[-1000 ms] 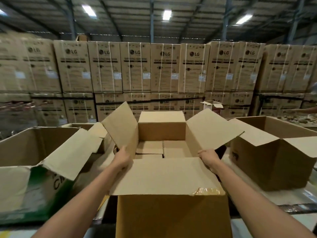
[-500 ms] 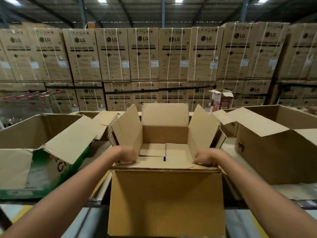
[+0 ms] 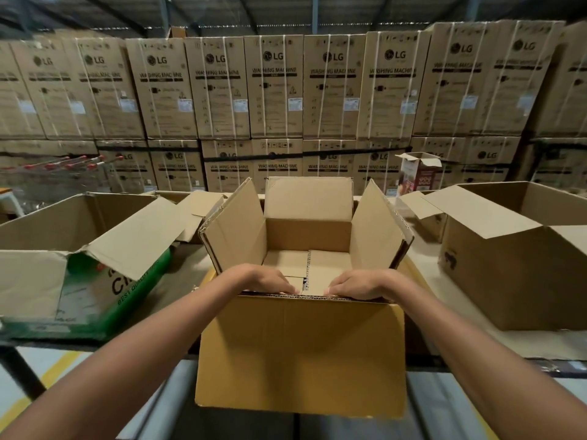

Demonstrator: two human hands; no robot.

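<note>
An empty brown cardboard box (image 3: 301, 354) stands right in front of me with its top open. Its far flap and both side flaps stand up, and the near flap hangs folded down over the front wall. My left hand (image 3: 263, 281) and my right hand (image 3: 362, 285) lie side by side on the near rim. Their fingers point toward each other and press along the fold. The fingertips are a short gap apart near the rim's middle. Inside, the bottom flaps lie flat with a seam between them.
An open box with green print (image 3: 38, 223) sits to the left, and another open brown box (image 3: 495, 281) to the right on the pale table (image 3: 422, 268). A small printed carton (image 3: 416, 173) stands behind. Stacked washing-machine boxes (image 3: 276, 87) wall off the back.
The near flap went from lying level to folded down outside the front wall. Both hands slid from the box's near corners toward the middle of the rim.
</note>
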